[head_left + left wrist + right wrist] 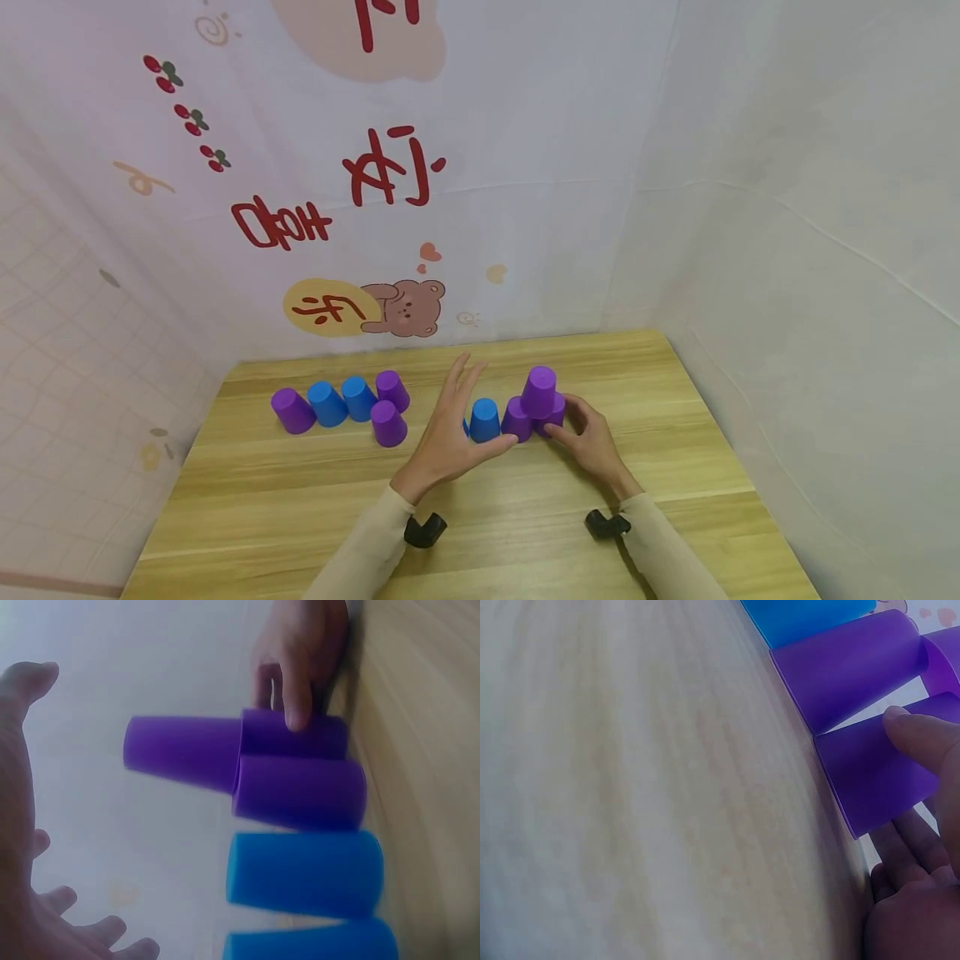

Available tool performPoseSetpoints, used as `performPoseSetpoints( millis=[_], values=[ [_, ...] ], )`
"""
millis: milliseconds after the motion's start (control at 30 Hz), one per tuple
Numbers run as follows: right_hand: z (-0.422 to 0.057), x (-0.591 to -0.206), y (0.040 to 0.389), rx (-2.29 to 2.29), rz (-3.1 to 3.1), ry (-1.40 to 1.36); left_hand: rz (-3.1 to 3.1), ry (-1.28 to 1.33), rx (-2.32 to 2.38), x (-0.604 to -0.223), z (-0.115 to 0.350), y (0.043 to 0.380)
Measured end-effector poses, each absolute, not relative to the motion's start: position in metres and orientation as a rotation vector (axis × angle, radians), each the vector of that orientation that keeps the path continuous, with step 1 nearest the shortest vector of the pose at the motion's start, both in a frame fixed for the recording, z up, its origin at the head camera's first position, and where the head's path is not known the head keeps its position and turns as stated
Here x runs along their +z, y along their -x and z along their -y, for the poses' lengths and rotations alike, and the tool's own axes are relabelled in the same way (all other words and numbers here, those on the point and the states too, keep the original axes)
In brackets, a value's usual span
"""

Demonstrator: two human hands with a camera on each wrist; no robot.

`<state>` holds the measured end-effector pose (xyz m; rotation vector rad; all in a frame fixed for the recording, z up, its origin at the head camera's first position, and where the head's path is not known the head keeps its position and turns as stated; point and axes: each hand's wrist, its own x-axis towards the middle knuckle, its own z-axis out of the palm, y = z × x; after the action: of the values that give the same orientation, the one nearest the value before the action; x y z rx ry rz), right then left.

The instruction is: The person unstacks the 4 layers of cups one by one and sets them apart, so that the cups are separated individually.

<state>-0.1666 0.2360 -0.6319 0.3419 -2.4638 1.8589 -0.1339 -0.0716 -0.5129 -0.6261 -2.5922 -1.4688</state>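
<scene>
Nearest first: left hand (446,442) is hovering with thumb and fingers spread wide, gripping nothing. Right hand (592,440) has the right-end purple cup (874,769) pinched, past the middle of the tabletop (525,525) toward its far edge. A top purple cup (539,393) straddles that one and its purple neighbour (517,421), with two blue cups (307,874) alongside. Looks like a steadying step tbh; next move probably calls for loosening the right hand without a bump. Five more cups (327,404) sit toward the far left corner. No brands visible; red characters (388,167) on the backdrop (540,208), can't read them confidently.
</scene>
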Motion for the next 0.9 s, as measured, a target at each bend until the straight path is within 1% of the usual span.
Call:
performPoseSetpoints(
  millis=[267,533,900],
  values=[
    [-0.235,-0.630,0.167,1.830,2.458,-0.363,2.616,0.693,-1.487,-0.511,0.044,0.153],
    [-0.235,-0.629,0.167,1.812,2.464,-0.358,2.607,0.714,-1.555,-0.513,0.026,0.168],
    [-0.235,-0.627,0.167,1.824,2.478,-0.337,2.557,0.657,-1.638,-0.521,0.010,0.180]
  ],
)
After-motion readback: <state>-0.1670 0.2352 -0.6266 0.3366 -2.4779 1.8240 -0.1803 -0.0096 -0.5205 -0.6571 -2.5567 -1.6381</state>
